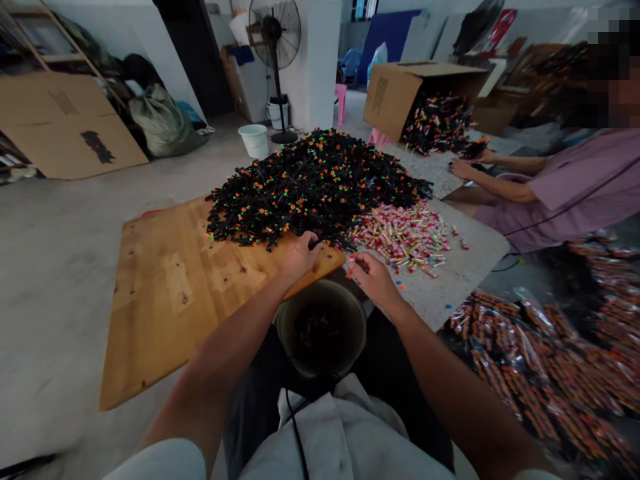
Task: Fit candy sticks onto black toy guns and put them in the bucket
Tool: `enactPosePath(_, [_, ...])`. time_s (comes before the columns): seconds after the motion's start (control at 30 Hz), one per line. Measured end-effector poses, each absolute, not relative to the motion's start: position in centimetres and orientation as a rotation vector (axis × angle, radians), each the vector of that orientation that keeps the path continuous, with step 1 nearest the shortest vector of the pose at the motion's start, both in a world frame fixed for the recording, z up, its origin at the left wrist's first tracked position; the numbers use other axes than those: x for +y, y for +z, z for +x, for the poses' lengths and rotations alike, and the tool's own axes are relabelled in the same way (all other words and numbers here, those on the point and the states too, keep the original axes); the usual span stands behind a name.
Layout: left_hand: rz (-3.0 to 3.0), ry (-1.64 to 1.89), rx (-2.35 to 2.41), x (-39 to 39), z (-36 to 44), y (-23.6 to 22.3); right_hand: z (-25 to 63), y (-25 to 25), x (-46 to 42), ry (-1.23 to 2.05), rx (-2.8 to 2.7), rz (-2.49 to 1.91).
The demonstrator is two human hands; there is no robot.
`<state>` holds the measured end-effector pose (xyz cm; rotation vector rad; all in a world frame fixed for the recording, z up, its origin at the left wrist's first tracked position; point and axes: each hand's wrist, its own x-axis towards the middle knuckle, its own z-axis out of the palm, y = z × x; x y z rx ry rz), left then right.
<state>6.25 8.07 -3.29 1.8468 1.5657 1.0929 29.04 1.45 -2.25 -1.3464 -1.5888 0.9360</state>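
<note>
My left hand (pixel 301 253) rests on the wooden board (pixel 170 293) at the near edge of a big heap of small black pieces with orange and green tips (pixel 315 183); its fingers curl into the pieces. My right hand (pixel 370 275) hovers beside a smaller pile of pink and yellow wrapped pieces (pixel 403 235), fingers pinched round something small I cannot make out. A dark round bucket (pixel 321 328) holding black pieces sits between my knees, below both hands.
A person in a purple shirt (pixel 575 190) sits at the right, hands at another black pile spilling from a tipped cardboard box (pixel 400 93). Bundles in clear wrapping (pixel 545 367) lie at my right. A fan (pixel 276 40), a white pail (pixel 254 140) and flat cardboard (pixel 65 123) stand beyond.
</note>
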Motion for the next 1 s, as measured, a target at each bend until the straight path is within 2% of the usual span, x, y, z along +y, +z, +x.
enactPosePath(0.07, [1.610, 1.136, 1.398, 5.9, 6.3, -2.6, 28.6, -1.2, 1.0, 0.998, -1.607, -1.279])
enactPosePath(0.23, [1.322, 0.928, 0.966, 0.4, 6.5, -0.4, 27.8, 1.3, -0.3, 1.126, -1.636, -1.137])
enactPosePath(0.47, [1.512, 0.944, 0.923, -2.6, 6.4, 1.3, 28.0, 2.6, -1.6, 1.204, -1.607, -1.114])
enactPosePath(0.83, [1.371, 0.820, 0.867, -3.0, 6.4, 2.7, 28.8, 1.7, -2.4, 1.114, -1.652, -0.973])
enactPosePath(1.0, [1.360, 0.759, 0.928, -2.9, 6.4, 3.1, 29.0, 1.9, -2.3, 0.976, -1.817, -0.899])
